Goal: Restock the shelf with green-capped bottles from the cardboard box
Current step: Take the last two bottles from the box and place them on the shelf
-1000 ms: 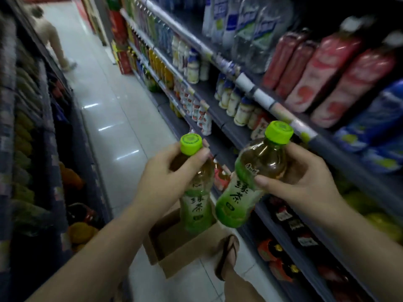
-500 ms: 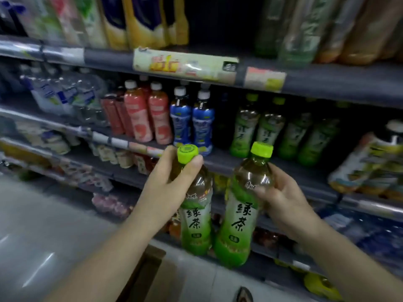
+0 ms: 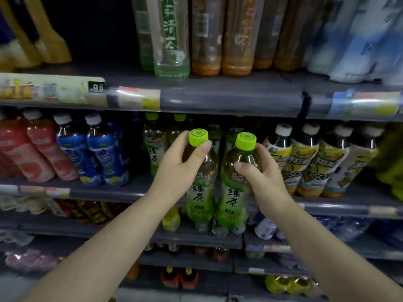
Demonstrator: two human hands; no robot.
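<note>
Shelving fills everything ahead of me, tiers of drinks under a dim light. I face the middle shelf (image 3: 104, 190), because that is where the green tea row (image 3: 153, 149) stands, between the blue bottles (image 3: 102, 153) on one side and the yellow-labelled bottles (image 3: 305, 162) on the other. Above, taller bottles (image 3: 172, 40) stand on the top shelf (image 3: 229, 94), so I judge the new stock must go in low, under that edge.

I carry two at once to halve the trips. Both are upright, side by side and nearly touching, in front of the gap in the green row. My left hand (image 3: 176, 168) wraps the shoulder of the left bottle (image 3: 200, 192), thumb up by its cap (image 3: 198, 137); gripping high keeps the base free to land first. My right hand (image 3: 259, 177) curls round the neck of the right bottle (image 3: 232, 197), just under its cap (image 3: 246, 140), for the same reason.

Neither base rests on the shelf yet, as far as I can tell; they hang lower than its front edge. The box is out of view, so I cannot say how much is left.
</note>
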